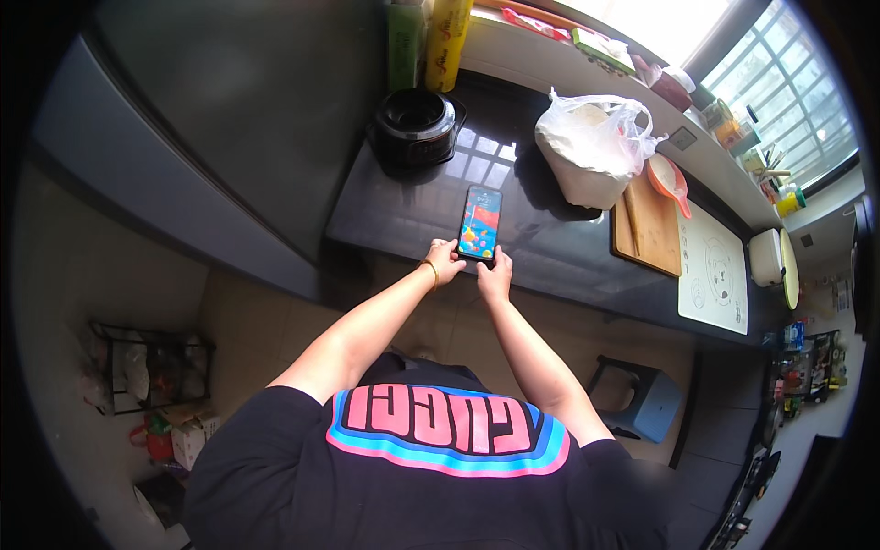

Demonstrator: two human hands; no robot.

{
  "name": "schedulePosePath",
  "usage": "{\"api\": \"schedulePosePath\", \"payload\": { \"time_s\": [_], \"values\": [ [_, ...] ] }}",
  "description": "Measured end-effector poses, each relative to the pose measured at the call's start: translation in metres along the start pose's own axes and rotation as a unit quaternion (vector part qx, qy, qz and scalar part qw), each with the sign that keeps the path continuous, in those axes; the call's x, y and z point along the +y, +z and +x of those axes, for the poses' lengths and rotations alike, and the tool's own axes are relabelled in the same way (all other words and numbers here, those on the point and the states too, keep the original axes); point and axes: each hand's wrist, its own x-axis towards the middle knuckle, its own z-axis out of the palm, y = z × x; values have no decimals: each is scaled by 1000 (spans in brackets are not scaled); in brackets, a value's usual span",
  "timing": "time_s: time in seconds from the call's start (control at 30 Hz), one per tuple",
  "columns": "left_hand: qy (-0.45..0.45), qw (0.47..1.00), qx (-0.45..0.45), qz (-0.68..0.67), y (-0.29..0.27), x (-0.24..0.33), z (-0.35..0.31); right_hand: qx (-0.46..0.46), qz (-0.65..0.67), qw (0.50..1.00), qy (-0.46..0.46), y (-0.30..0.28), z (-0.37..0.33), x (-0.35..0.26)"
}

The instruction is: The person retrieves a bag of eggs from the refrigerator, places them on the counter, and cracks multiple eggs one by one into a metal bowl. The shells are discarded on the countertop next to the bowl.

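Observation:
A smartphone (480, 223) with a lit, colourful screen is between my two hands, just above or at the front part of the dark glossy counter (564, 252). My left hand (445, 262), with a yellow bangle at the wrist, grips the phone's lower left corner. At the lower right corner, my right hand (496, 275) has its fingers closed on the phone's edge. The underside of the phone is hidden, so I cannot tell whether it touches the counter.
Beyond the phone stands a round black appliance (414, 126). A white plastic bag (594, 151) sits to the right, then a wooden board (655, 225) with a rolling pin (632, 220), an orange-rimmed scoop (667, 181) and a white mat (715, 275). A blue stool (644, 403) is below.

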Motion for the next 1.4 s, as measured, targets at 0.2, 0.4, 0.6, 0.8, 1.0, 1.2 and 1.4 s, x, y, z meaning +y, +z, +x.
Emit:
{"api": "schedulePosePath", "payload": {
  "time_s": [0.2, 0.4, 0.6, 0.8, 1.0, 1.2, 1.4],
  "values": [
    [100, 992, 68, 33, -22, -28, -52, 33, 36, 988, -149, 8, -23, 17],
    [29, 998, 53, 27, -99, -131, -157, 14, -63, 993, -103, 16, -32, 7],
    [-246, 941, 170, -156, -221, -308, -278, -41, -47, 983, -173, 95, -117, -73],
    [-210, 929, 285, 105, -401, -342, -352, -84, 68, 932, -347, 203, -275, -203],
    [-92, 930, 355, -21, -533, -282, -393, -24, 28, 846, -532, 247, -320, -330],
    [22, 910, 407, 71, -599, -226, -385, -22, -150, 824, -545, 258, -317, -403],
    [74, 916, 393, -17, -629, -205, -355, 3, -199, 761, -617, 274, -297, -451]
  ]
}}
